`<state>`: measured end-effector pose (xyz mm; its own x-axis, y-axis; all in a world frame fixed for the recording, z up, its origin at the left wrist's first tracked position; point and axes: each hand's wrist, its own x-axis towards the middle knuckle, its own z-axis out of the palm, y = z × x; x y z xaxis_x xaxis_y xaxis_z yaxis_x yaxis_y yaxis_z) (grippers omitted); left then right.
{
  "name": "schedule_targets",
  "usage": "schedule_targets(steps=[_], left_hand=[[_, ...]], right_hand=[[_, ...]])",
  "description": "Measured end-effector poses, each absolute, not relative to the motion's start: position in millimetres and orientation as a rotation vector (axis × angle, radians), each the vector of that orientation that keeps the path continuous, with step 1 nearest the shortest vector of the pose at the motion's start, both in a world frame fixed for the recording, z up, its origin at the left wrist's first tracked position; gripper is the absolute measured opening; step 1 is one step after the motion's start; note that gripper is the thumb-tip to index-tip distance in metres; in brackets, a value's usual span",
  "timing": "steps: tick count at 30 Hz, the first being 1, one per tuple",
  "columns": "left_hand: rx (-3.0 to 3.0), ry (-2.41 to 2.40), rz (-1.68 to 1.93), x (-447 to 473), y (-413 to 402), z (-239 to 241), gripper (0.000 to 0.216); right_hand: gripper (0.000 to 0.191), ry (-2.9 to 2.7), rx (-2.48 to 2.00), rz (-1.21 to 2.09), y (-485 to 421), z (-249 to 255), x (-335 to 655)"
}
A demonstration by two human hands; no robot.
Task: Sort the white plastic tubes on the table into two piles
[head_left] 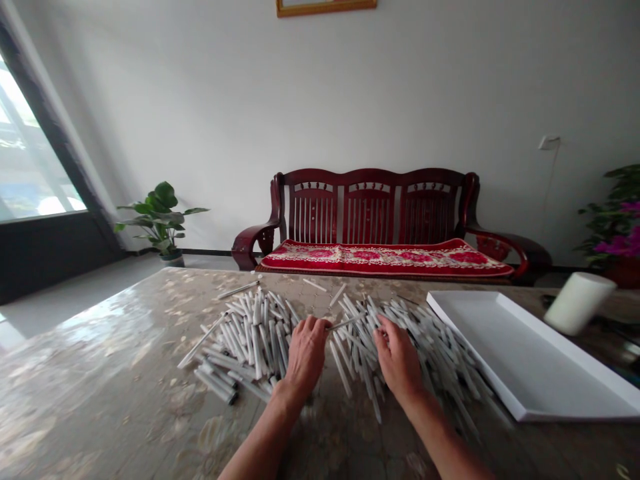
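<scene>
Two heaps of slim whitish pens with some dark ends lie on the table, a left heap (250, 333) and a right heap (440, 347). Between them, my left hand (306, 350) is closed around one end of a thin pen (345, 323), which points to the right. My right hand (397, 353) is at the near left side of the right heap, its thumb and fingers curled together. Whatever may be between those fingers is too small and blurred to name. A few single pens lie apart behind the heaps.
A shallow white tray (540, 353) stands right of the right heap on the patterned table (125, 373). Behind the tray's right side is a white cylinder (580, 303), with dark items nearby. Beyond the table are a wooden bench (375, 200) and a potted plant (163, 217).
</scene>
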<state>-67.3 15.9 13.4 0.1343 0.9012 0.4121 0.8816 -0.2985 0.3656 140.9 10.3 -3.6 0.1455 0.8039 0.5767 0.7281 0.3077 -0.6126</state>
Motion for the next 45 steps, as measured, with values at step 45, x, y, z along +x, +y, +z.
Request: schedule_targets(steps=[45], left_hand=[[0.566, 0.84, 1.5, -25.3, 2.3, 5.2, 0.049]], right_hand=[[0.027, -1.501, -1.25, 0.818, -0.8, 12.6, 130.7]])
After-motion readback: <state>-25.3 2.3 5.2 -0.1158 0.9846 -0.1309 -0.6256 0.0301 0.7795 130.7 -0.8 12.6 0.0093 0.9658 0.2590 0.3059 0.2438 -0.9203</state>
